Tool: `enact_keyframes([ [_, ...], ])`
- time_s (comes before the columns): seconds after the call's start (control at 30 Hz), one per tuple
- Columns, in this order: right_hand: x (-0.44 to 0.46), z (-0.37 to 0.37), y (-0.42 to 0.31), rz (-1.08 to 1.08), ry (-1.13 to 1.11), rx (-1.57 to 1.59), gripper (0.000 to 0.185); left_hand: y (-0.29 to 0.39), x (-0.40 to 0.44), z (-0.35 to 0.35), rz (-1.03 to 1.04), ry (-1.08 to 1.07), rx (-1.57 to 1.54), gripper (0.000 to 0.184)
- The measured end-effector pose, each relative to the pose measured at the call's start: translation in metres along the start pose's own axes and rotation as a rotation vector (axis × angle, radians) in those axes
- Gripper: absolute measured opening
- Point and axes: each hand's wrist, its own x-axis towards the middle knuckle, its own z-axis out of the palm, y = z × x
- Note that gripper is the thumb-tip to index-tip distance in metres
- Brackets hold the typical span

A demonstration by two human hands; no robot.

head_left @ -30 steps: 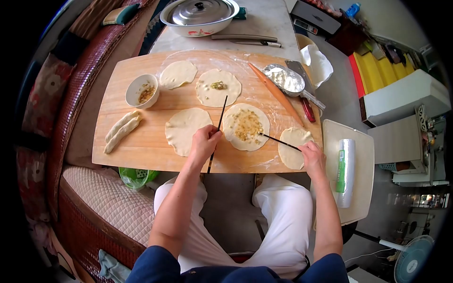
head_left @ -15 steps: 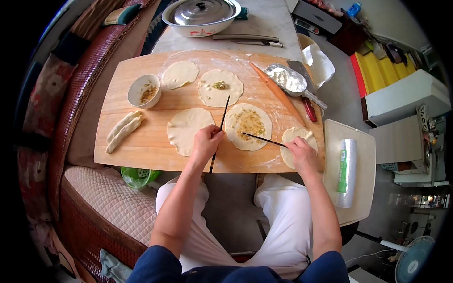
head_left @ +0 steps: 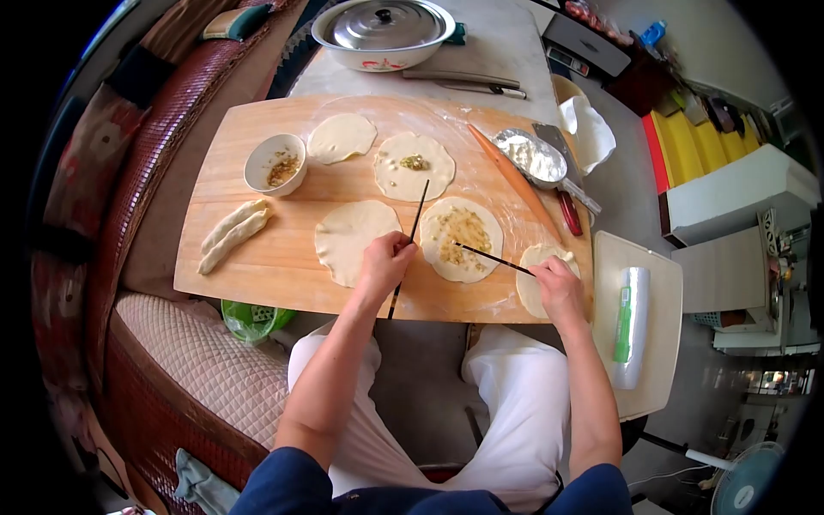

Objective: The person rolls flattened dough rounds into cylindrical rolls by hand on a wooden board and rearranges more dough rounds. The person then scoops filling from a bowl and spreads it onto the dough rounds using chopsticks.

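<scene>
A dark chopstick (head_left: 421, 211) is pinched in my left hand (head_left: 386, 262), which sits at the right edge of a plain dough round (head_left: 348, 245). My right hand (head_left: 558, 287) is closed on a second chopstick (head_left: 498, 258). Its tip touches the yellowish chopped filling (head_left: 463, 236) spread over a flat dough round (head_left: 433, 257). Under my right hand lies another dough round (head_left: 532, 296), partly covered. Farther back, a dough round (head_left: 403, 184) carries a small heap of greenish filling (head_left: 415, 162), and a bare round (head_left: 339, 137) lies to its left.
On the wooden board (head_left: 283, 257) are a white bowl (head_left: 257, 167) of filling, a folded dough roll (head_left: 233, 236), an orange rolling pin (head_left: 511, 180), a flour scoop (head_left: 549, 167) and a red-handled tool (head_left: 569, 213). Behind stands a lidded basin (head_left: 378, 58); plastic wrap (head_left: 633, 326) lies right.
The whole view has shifted slightly, so the board appears a little lower and to the right. Both hands keep their chopsticks, and the right one's tip stays on the filling.
</scene>
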Motion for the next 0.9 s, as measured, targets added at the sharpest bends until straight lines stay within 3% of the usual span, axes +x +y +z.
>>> enact_keyframes([
  [0.5, 0.142, 0.079, -0.035, 0.1, 0.035, -0.014, 0.017, 0.001, 0.018, -0.026, -0.102, 0.074, -0.244, 0.02],
  [0.9, 0.124, 0.084, -0.031, -0.051, 0.015, -0.023, 0.014, -0.005, 0.023, -0.043, -0.102, 0.118, -0.304, 0.019],
])
